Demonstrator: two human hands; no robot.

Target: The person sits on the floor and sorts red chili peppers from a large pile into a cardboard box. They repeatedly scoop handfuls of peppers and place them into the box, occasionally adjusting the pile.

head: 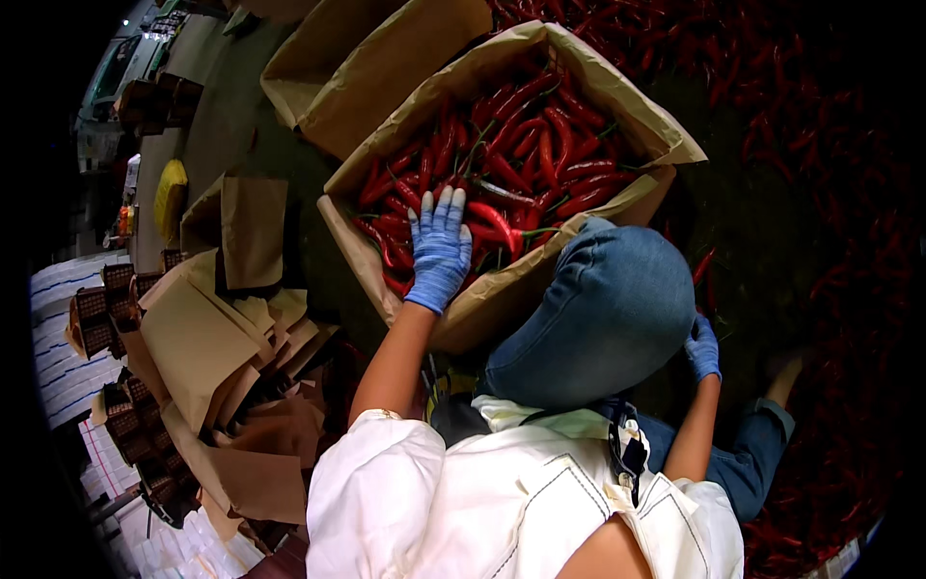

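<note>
A paper-lined box (383, 108) full of glossy red chili peppers (535, 152) stands before me. My left hand (440, 242), in a blue knit glove with pale fingertips, lies palm down on the peppers near the box's lower left side. Its fingers are stretched out and hold nothing visible. Beside it a bright red chili with a green stem (499, 224) lies on top of the heap. My right hand (703, 347), gloved alike, is low beyond my knee, which hides its fingers. Close above it is a red chili (703, 265); contact cannot be made out.
Loose red chilies (817, 108) cover the floor at the top and right. On the left are folded brown paper liners (202, 340), dark slatted crates (94, 311) and white stacked boxes (72, 362). My bent knee (622, 311) is against the box's near side.
</note>
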